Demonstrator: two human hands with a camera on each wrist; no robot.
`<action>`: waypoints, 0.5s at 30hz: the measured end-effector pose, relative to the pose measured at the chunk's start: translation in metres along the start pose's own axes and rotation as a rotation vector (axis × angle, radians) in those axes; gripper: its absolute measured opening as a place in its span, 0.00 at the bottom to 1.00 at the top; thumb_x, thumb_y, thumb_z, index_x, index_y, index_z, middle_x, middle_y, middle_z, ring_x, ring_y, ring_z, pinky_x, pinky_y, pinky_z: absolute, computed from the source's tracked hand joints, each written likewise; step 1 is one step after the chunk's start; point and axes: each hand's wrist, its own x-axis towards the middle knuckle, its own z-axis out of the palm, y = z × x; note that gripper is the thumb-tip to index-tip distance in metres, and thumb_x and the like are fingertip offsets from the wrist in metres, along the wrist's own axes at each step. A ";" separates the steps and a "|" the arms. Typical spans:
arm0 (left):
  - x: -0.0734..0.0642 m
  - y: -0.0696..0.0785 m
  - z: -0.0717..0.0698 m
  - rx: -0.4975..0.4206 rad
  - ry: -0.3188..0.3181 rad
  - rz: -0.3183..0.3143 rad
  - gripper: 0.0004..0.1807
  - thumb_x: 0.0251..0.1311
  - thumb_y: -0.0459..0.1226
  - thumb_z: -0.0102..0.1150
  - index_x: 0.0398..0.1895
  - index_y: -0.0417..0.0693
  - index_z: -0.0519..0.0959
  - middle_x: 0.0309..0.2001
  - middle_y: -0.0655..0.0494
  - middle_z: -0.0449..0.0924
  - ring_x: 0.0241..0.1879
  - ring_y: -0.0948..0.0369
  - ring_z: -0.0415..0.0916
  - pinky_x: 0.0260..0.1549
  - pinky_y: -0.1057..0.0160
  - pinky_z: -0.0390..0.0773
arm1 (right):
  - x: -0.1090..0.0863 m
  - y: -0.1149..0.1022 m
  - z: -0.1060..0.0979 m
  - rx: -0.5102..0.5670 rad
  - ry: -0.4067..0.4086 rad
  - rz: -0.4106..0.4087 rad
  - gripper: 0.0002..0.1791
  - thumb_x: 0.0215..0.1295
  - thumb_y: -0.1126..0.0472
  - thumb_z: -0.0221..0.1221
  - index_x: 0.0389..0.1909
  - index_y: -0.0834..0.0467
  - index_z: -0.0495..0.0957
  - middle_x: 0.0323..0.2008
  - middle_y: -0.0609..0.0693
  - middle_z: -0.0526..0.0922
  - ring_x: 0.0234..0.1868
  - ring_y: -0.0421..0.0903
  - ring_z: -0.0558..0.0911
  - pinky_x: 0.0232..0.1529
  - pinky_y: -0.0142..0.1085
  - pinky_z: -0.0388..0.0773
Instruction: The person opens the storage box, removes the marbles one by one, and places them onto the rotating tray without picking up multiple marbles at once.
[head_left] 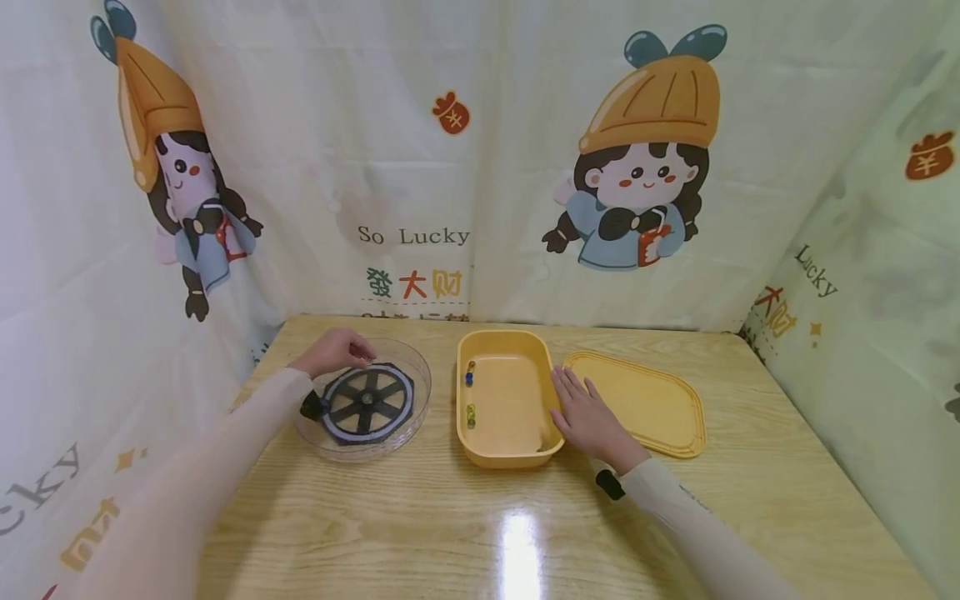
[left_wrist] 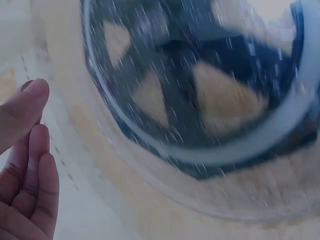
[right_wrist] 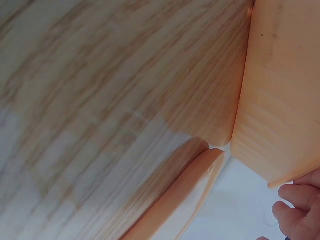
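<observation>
My left hand [head_left: 337, 352] is over the far left rim of a clear round dish [head_left: 427, 400]. Its thumb and index fingertips come together in the left wrist view, and whether something small sits between them is hidden. Inside or under the dish shows a dark spoked wheel shape [head_left: 367, 398] with a pale ring. To the right stands a yellow rectangular box [head_left: 513, 400]. Along its left inner side lie small glassy beads or marbles, blue [head_left: 469, 379] and yellow-green [head_left: 471, 415]. My right hand [head_left: 592, 423] rests with straightish fingers against the box's right rim.
A flat yellow lid [head_left: 652, 408] lies right of the box, partly behind my right hand. The wooden table [head_left: 420, 533] meets a printed curtain [head_left: 510, 275] at the back and sides. A bright reflection shows on the table near the front.
</observation>
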 end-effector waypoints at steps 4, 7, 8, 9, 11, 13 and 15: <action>0.002 -0.015 -0.002 -0.002 0.004 -0.048 0.11 0.54 0.28 0.62 0.41 0.35 0.83 0.41 0.42 0.85 0.39 0.53 0.80 0.41 0.54 0.80 | 0.001 0.000 -0.001 -0.002 -0.010 0.004 0.34 0.71 0.55 0.47 0.70 0.69 0.50 0.71 0.64 0.55 0.72 0.60 0.56 0.69 0.59 0.51; 0.003 -0.019 -0.001 -0.015 0.000 -0.094 0.11 0.54 0.28 0.62 0.42 0.35 0.83 0.41 0.42 0.84 0.40 0.52 0.80 0.42 0.54 0.80 | 0.001 0.000 -0.001 0.001 -0.013 0.006 0.34 0.71 0.55 0.47 0.70 0.69 0.50 0.71 0.64 0.54 0.72 0.60 0.56 0.69 0.59 0.51; 0.003 -0.020 0.000 -0.015 -0.001 -0.109 0.11 0.54 0.27 0.62 0.42 0.36 0.83 0.42 0.42 0.84 0.40 0.52 0.79 0.43 0.54 0.80 | 0.000 0.000 -0.001 0.000 -0.013 0.008 0.34 0.71 0.55 0.47 0.70 0.69 0.50 0.71 0.64 0.54 0.72 0.60 0.55 0.69 0.59 0.51; 0.003 -0.020 0.001 -0.017 -0.001 -0.120 0.11 0.54 0.27 0.62 0.42 0.36 0.83 0.42 0.42 0.84 0.40 0.52 0.79 0.43 0.53 0.80 | 0.001 0.000 -0.001 -0.001 -0.013 0.009 0.34 0.71 0.55 0.47 0.70 0.69 0.50 0.71 0.63 0.54 0.72 0.60 0.55 0.69 0.59 0.51; 0.002 -0.020 0.003 -0.021 -0.004 -0.137 0.11 0.54 0.27 0.61 0.41 0.36 0.83 0.42 0.41 0.84 0.40 0.52 0.80 0.43 0.54 0.80 | 0.000 0.000 -0.001 -0.002 -0.011 0.009 0.34 0.71 0.55 0.47 0.70 0.69 0.50 0.71 0.64 0.54 0.72 0.60 0.55 0.69 0.59 0.52; 0.003 -0.020 0.005 -0.011 -0.006 -0.135 0.10 0.54 0.26 0.61 0.40 0.35 0.83 0.41 0.41 0.84 0.39 0.53 0.80 0.43 0.54 0.80 | 0.000 0.001 -0.001 -0.002 -0.012 0.011 0.34 0.71 0.55 0.47 0.70 0.69 0.50 0.71 0.64 0.54 0.72 0.60 0.55 0.69 0.59 0.52; 0.003 -0.021 0.007 0.004 -0.010 -0.129 0.09 0.54 0.26 0.61 0.39 0.36 0.84 0.41 0.41 0.84 0.38 0.54 0.80 0.42 0.54 0.80 | 0.000 0.001 0.000 -0.003 -0.010 0.010 0.34 0.71 0.55 0.47 0.70 0.69 0.50 0.71 0.64 0.55 0.72 0.60 0.56 0.69 0.59 0.52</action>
